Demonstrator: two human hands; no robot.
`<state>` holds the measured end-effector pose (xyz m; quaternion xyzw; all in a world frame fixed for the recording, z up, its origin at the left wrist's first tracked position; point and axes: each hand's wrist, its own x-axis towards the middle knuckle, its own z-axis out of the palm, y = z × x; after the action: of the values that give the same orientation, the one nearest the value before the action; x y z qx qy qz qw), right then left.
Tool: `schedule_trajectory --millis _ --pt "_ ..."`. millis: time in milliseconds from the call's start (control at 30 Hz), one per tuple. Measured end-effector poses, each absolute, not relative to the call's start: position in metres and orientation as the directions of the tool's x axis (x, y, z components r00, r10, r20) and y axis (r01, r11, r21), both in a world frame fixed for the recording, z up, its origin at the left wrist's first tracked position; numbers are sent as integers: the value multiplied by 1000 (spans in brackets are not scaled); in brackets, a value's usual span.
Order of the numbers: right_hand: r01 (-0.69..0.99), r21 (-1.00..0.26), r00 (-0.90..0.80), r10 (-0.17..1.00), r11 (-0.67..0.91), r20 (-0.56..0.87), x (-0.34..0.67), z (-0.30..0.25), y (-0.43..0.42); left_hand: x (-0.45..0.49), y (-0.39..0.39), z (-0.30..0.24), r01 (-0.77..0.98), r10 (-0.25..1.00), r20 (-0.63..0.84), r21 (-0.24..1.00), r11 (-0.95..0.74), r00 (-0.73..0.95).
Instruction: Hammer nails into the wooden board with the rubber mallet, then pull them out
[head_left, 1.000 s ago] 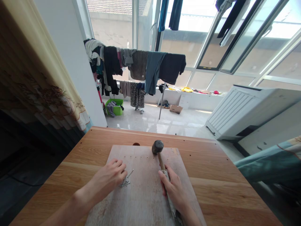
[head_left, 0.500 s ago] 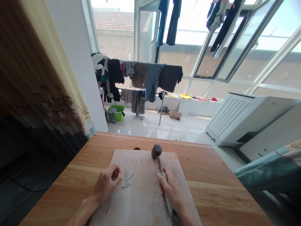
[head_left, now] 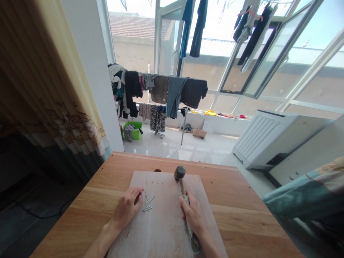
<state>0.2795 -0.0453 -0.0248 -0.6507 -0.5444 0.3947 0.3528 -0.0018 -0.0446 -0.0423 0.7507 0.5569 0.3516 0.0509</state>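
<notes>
My right hand point(head_left: 192, 210) is wrapped round the handle of a rubber mallet point(head_left: 180, 173), whose dark head points away from me over a worn wooden board point(head_left: 161, 229). Just left of the loose pile of metal nails point(head_left: 148, 206), my left hand point(head_left: 129, 206) hovers low over the board. Its fingers curl towards the thumb in a pinch; whatever sits between the fingertips is too small to make out. Along the far part of the board runs a row of several small dark holes or marks point(head_left: 161, 183).
The board lies on a wooden table point(head_left: 231, 215) with small dark holes near its far edge. A dark round object point(head_left: 157, 170) shows behind the board. Beyond stand a rack of laundry point(head_left: 161, 89), a green basket point(head_left: 137, 134) and a white cabinet point(head_left: 258, 139). Curtains point(head_left: 80, 122) hang at left.
My left hand has shifted slightly right and its fingers have straightened a little beside the nails. The mallet stays in my right hand, nearly still. The camera view has shifted slightly.
</notes>
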Motion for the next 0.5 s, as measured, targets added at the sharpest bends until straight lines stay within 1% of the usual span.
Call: schedule_trajectory --millis 233,500 --pt "413 -887 157 976 -205 -153 275 -24 -48 0 -41 -39 798 872 483 491 -350 85" --pt "398 -884 198 964 -244 -177 276 -37 -47 -1 -42 -45 806 862 497 465 -366 104"
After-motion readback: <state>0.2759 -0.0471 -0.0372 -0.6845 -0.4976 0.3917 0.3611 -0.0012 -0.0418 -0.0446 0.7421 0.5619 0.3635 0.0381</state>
